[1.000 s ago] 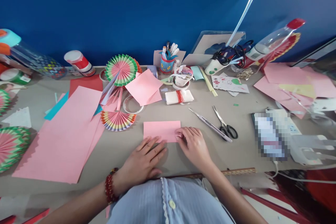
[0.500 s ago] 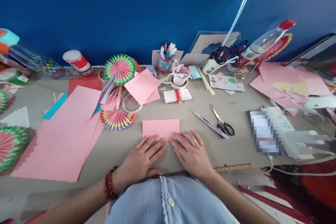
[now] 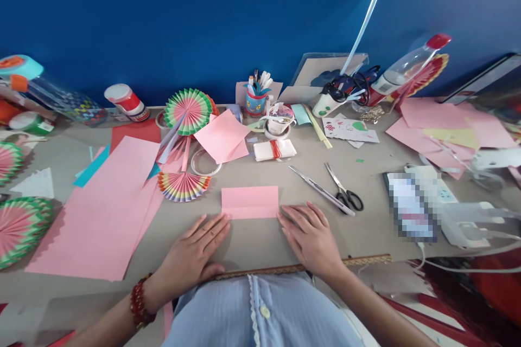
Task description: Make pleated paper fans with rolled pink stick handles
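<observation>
A small pink paper strip [image 3: 249, 201] lies flat on the grey table in front of my body, with a crease running along its lower part. My left hand [image 3: 195, 249] rests palm down, fingertips touching the strip's lower left corner. On the other side, my right hand [image 3: 311, 238] lies palm down with its fingertips at the lower right corner. Both hands have their fingers stretched out and hold nothing. To the right of the strip are a closed cutter knife [image 3: 321, 190] and black-handled scissors [image 3: 345, 195].
Large pink sheets [image 3: 101, 211] cover the left side. Pleated paper fans [image 3: 189, 112], a tape roll [image 3: 194, 165], a pen cup [image 3: 256, 103] and a bound white bundle [image 3: 275, 149] stand or lie behind. A phone [image 3: 410, 206] and power strip [image 3: 443, 200] are right.
My hands have slid apart along the strip, the left hand to the left and the right hand to the right. More of the strip and its crease now shows.
</observation>
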{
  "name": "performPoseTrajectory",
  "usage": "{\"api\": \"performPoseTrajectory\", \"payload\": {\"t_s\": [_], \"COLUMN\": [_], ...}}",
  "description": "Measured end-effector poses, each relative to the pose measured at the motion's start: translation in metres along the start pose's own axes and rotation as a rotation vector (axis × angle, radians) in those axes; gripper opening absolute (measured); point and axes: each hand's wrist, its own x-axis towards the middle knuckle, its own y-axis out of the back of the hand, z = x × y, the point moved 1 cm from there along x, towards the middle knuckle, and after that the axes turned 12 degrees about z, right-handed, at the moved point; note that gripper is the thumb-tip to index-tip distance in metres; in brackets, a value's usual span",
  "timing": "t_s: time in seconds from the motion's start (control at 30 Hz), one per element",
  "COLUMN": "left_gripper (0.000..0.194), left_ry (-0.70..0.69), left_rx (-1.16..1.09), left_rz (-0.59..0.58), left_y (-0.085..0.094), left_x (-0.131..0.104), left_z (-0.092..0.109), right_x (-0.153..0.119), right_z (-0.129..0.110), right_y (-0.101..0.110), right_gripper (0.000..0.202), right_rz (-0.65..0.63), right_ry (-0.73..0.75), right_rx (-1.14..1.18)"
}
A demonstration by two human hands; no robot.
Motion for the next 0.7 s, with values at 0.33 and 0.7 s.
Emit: {"api": "performPoseTrajectory", "payload": {"t_s": [0.33, 0.7], "left_gripper": [0.061, 0.039], "left_ry": [0.006, -0.138], "left_rx": [0.016, 0.004], "left_rz": [0.014, 0.072], "left_y": [0.004, -0.008], "left_x": [0.025, 0.096], "left_z": [-0.006, -0.039], "right_x": [0.066, 0.078], "right_z": [0.038, 0.024], "right_y": [-0.001, -0.043], "right_gripper": [0.038, 0.018], "right_rz": [-0.025, -0.018], "right_ry": [-0.012, 0.370], "right_rx": [0.304, 0.216]}}
